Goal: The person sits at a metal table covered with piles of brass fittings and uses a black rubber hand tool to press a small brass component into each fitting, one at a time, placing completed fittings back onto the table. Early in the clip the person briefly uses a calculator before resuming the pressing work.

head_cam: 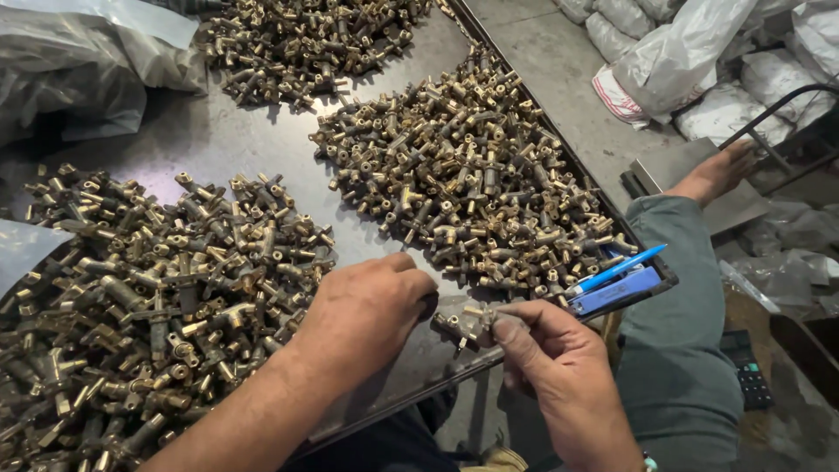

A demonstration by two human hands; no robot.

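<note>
where thumb meets fingers, brass fitting [476, 316] inside right hand [559, 371] grip

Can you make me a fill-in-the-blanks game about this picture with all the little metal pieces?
1. The brass fittings lie on the dark metal tray in ____ heaps.
2. The small fitting is pinched by the ____ hand.
3. The left hand rests curled beside the heap nearest the person, with its palm facing ____.
4. The pen at the tray's edge is ____ in colour.

Missing words: three; right; down; blue
</note>
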